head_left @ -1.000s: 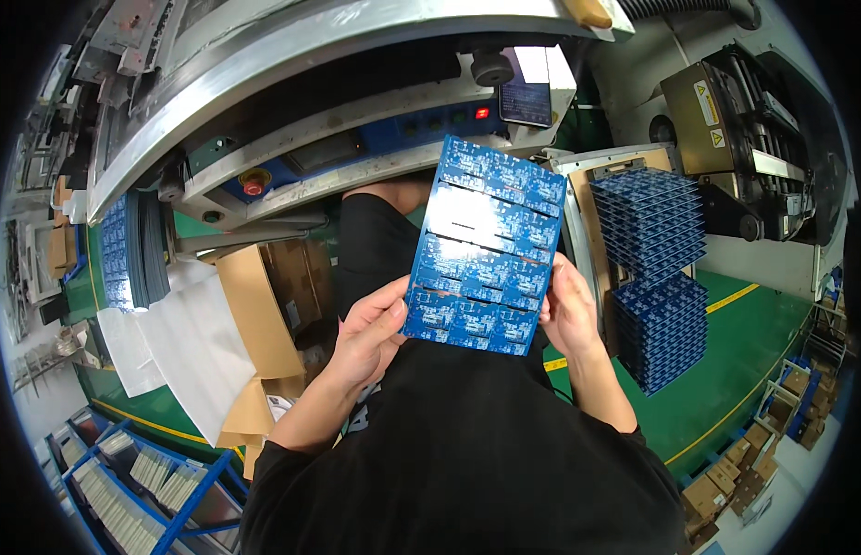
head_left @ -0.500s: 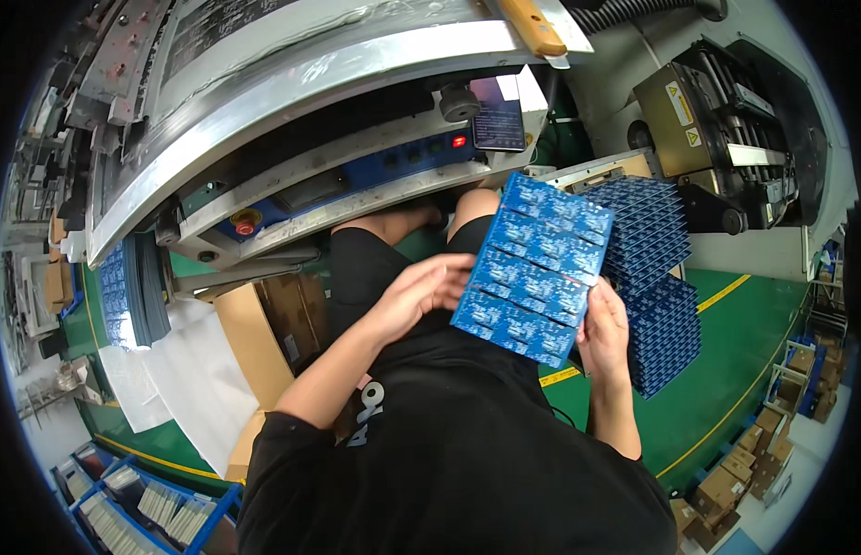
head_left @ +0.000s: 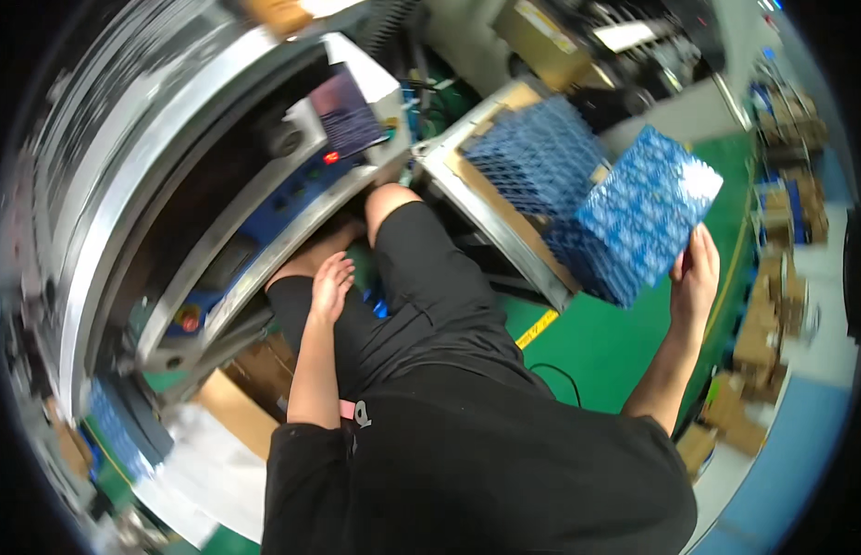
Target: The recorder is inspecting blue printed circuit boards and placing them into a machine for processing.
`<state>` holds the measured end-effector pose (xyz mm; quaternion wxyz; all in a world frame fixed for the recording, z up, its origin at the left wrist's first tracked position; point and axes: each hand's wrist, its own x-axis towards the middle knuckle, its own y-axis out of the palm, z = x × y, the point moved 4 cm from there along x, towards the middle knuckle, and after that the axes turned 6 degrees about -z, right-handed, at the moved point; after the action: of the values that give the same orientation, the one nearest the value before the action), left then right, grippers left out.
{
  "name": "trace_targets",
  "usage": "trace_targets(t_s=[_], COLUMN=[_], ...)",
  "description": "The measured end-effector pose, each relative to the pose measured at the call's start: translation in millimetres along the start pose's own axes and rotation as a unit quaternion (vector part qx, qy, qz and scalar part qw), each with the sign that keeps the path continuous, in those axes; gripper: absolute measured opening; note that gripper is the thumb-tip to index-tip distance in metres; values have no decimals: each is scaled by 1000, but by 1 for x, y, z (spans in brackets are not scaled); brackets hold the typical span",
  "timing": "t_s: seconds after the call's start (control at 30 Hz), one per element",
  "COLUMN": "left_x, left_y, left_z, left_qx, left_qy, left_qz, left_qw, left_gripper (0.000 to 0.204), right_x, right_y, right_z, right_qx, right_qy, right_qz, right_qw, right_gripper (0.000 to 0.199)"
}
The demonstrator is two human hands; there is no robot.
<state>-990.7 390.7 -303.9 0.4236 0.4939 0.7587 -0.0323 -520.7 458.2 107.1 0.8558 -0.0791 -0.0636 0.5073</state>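
Observation:
My right hand (head_left: 696, 268) grips a blue circuit board panel (head_left: 648, 203) by its near edge, out to the right. The panel is held up tilted, in front of the stacked blue circuit boards (head_left: 532, 153), and hides part of them; motion blur keeps me from telling whether it touches them. Over my thigh, my left hand (head_left: 331, 287) is empty, its fingers stretched out. It is well apart from the panel.
The stacks stand on a metal-edged bench (head_left: 504, 222) at the right. A large metal-framed machine (head_left: 171, 83) fills the left, with a phone (head_left: 347, 113) lying on its corner. A cardboard box (head_left: 236, 407) and shelved cartons (head_left: 759, 324) flank me.
The panel has moved right in my right hand, over toward the stacks. My left hand has let go of it and moved away to the left. The whole view has turned right.

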Motion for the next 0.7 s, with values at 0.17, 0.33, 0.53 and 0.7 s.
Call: trace_targets(t_s=[0.17, 0.33, 0.53, 0.7], left_x=[-2, -8, -14, -17], left_y=[1, 16, 13, 11], left_z=[0, 1, 1, -2], left_qx=[0, 29, 22, 24], left_qy=[15, 11, 19, 29], left_qz=[4, 17, 9, 4], left_qw=[1000, 999, 1000, 999], left_gripper=[29, 28, 29, 31], right_x=[17, 46, 73, 83], right_y=[-27, -3, 50, 65], right_z=[-12, -78, -125, -140], right_qx=[-156, -296, -288, -319], right_qy=[-6, 27, 88, 105], right_qz=[-13, 24, 82, 83], right_qw=[988, 954, 950, 938], right_gripper=[28, 35, 40, 42])
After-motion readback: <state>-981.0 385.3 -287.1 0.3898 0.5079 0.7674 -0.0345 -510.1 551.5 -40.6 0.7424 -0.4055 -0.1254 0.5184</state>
